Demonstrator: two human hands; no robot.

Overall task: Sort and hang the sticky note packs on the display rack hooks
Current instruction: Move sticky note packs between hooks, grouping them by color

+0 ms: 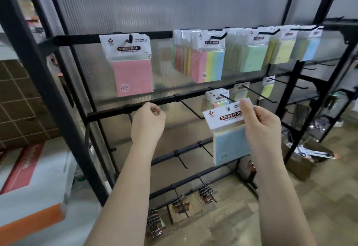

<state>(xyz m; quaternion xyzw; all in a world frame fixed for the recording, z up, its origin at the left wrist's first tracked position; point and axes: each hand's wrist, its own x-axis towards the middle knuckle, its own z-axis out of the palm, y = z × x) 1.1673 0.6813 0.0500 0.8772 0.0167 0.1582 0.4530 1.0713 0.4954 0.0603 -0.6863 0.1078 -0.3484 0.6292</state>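
- At the display rack (193, 96), second rail down, I have the right hand (261, 127) grasping a blue sticky note pack (226, 129) by its white header card, thumb on the front face, fingers behind.
- Pack position: in the air just in front of the second rail, header level with a hook (227, 98) that already carries a few packs. The hang hole at the top of the header sits a little below and left of that hook's tip. It is not yet threaded.
- Step in hand, in my judgement: hanging this pack. To do it well I would keep the header flat and square to the hook, bring the hole in line with the tip, then slide the pack straight back along the wire.
- Sorting check: plain single-colour packs hang on the top rail, among them a pink pack (131, 67); I would confirm that the target hook's colour matches before committing.
- Left hand (148, 121): raised beside the second rail, fingers curled into a loose fist. I see nothing in it.
- Both forearms reach up and forward, wrists near the same height, hands well apart.
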